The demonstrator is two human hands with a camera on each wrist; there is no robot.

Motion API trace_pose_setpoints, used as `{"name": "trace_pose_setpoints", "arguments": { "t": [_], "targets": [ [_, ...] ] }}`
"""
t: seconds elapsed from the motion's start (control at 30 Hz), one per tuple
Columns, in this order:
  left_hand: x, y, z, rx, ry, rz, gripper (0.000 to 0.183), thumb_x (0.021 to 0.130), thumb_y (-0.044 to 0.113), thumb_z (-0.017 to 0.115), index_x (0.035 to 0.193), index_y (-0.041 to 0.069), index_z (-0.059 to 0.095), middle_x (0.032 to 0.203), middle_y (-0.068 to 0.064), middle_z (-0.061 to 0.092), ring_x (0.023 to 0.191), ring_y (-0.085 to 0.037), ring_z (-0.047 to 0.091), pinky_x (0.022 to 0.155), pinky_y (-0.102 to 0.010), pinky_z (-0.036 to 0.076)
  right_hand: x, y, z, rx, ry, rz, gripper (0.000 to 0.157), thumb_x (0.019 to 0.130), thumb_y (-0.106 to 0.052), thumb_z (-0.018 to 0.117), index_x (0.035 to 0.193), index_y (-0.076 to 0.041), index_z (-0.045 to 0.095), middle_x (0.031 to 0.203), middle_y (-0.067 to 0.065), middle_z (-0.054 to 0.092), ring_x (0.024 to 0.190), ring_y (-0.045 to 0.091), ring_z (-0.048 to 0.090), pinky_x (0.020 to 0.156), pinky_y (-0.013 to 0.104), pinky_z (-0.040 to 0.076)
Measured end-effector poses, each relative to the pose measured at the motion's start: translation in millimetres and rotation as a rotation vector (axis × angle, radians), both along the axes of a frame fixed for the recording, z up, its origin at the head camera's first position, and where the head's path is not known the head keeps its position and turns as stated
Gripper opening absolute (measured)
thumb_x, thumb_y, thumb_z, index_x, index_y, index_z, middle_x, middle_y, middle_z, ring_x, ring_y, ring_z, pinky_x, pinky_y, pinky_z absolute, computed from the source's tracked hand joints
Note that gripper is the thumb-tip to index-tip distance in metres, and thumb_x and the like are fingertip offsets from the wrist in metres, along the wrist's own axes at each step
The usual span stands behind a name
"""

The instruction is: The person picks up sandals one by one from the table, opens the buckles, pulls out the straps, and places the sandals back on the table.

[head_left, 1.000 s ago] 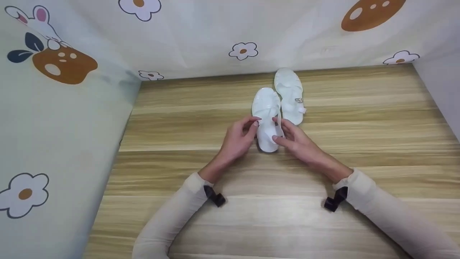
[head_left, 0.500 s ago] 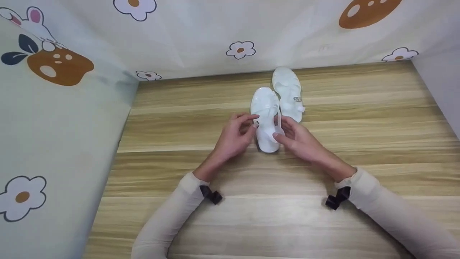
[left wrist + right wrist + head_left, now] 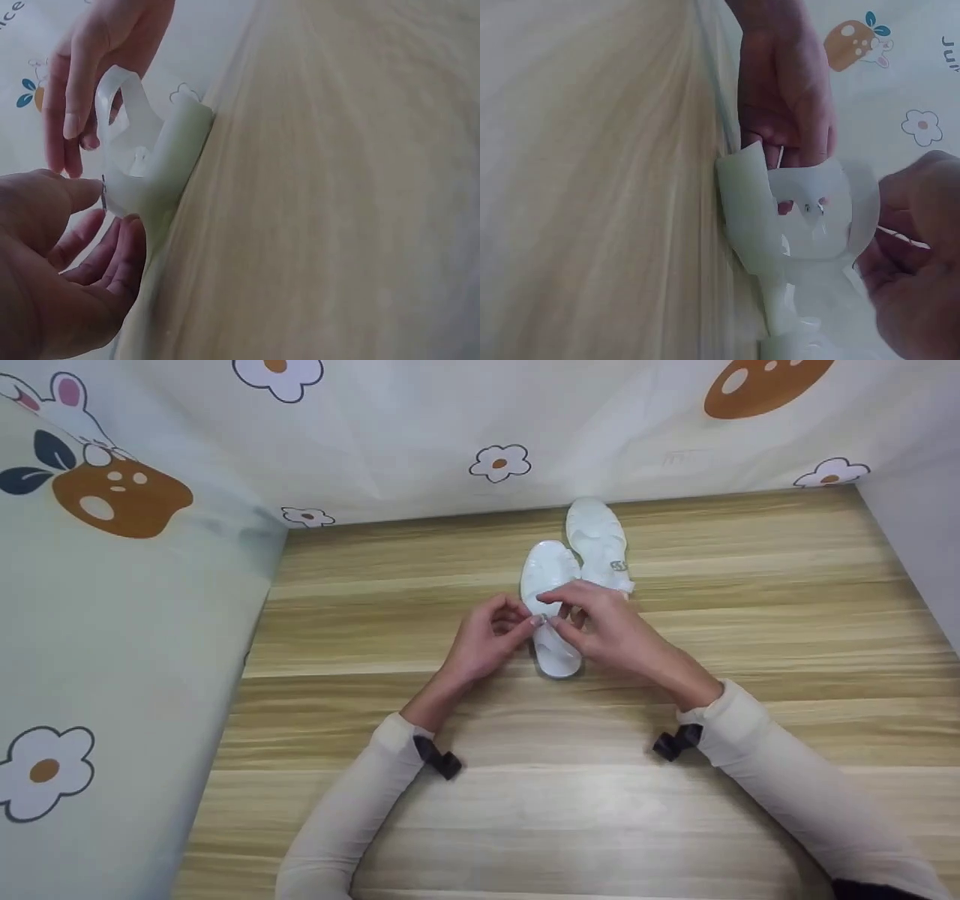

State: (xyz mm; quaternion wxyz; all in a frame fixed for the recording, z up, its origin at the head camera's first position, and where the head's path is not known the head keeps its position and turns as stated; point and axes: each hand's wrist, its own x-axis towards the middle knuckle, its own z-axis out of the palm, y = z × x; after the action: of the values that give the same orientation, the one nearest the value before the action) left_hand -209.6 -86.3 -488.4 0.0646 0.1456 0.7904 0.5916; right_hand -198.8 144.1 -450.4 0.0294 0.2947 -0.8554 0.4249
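Observation:
Two white jelly sandals lie on the wood-patterned surface, toes toward the far wall. My left hand (image 3: 484,637) is at the left side of the nearer sandal (image 3: 549,566), thumb and fingers around its small metal buckle (image 3: 103,193). Over that sandal's middle, my right hand (image 3: 611,626) has its thumb and fingers close to the buckle. In the right wrist view the ankle strap (image 3: 865,199) loops up, and a thin white strip (image 3: 904,238) shows between the right fingers. The second sandal (image 3: 595,529) lies just behind and right, its heel hidden by my right hand.
A pale wall covering (image 3: 405,442) with flowers and brown fruit closes off the back and left. Another plain wall (image 3: 915,525) stands at the right. The wood-patterned surface (image 3: 555,810) extends toward me, and a black wrist camera (image 3: 439,757) sits on each sleeve.
My right hand has moved from the nearer sandal's right side up and left across it to the buckle. The left hand stays at the buckle side, and the sandals keep their places.

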Motion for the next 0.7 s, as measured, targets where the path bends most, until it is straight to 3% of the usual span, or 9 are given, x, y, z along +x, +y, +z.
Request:
{"name": "trace_pose_setpoints", "arguments": {
  "t": [0.13,0.27,0.4,0.7],
  "targets": [
    [-1.4,-0.3,-3.7,0.060,-0.045,-0.022,0.018,0.105,0.016,0.073,0.113,0.001,0.074,0.109,-0.014,0.078,0.100,-0.017,0.075,0.092,-0.033,0.064,-8.6,-6.3,-3.5,0.072,-0.006,0.047,0.026,0.100,-0.006,0.073,0.126,-0.002,0.077,0.112,0.012,0.078,0.093,0.021,0.068,0.082,0.035,0.057],
    [-2.1,-2.0,-4.3,0.108,-0.115,-0.005,0.018,0.106,0.014,0.069,0.116,0.001,0.076,0.111,-0.014,0.079,0.104,-0.017,0.075,0.098,-0.036,0.062,-11.4,-7.1,-5.6,0.106,-0.028,0.020,0.020,0.101,-0.010,0.074,0.119,-0.006,0.081,0.104,0.009,0.077,0.090,0.020,0.067,0.079,0.032,0.054],
    [-2.3,-4.1,-3.7,0.149,-0.171,-0.013,0.019,0.100,0.011,0.072,0.117,0.004,0.074,0.110,-0.010,0.080,0.105,-0.015,0.073,0.098,-0.031,0.057,-12.4,-4.1,-9.2,0.134,-0.046,-0.009,0.019,0.101,-0.015,0.076,0.117,-0.006,0.082,0.100,0.009,0.077,0.089,0.020,0.067,0.079,0.031,0.053],
    [-4.5,-9.3,-9.4,0.226,-0.197,-0.083,0.027,0.094,0.005,0.079,0.120,0.005,0.073,0.111,-0.008,0.081,0.109,-0.017,0.074,0.094,-0.027,0.057,-14.9,6.3,-21.2,0.032,-0.121,-0.023,0.018,0.099,-0.017,0.081,0.116,-0.017,0.085,0.105,0.001,0.082,0.092,0.014,0.071,0.078,0.024,0.056]
  ]
}}
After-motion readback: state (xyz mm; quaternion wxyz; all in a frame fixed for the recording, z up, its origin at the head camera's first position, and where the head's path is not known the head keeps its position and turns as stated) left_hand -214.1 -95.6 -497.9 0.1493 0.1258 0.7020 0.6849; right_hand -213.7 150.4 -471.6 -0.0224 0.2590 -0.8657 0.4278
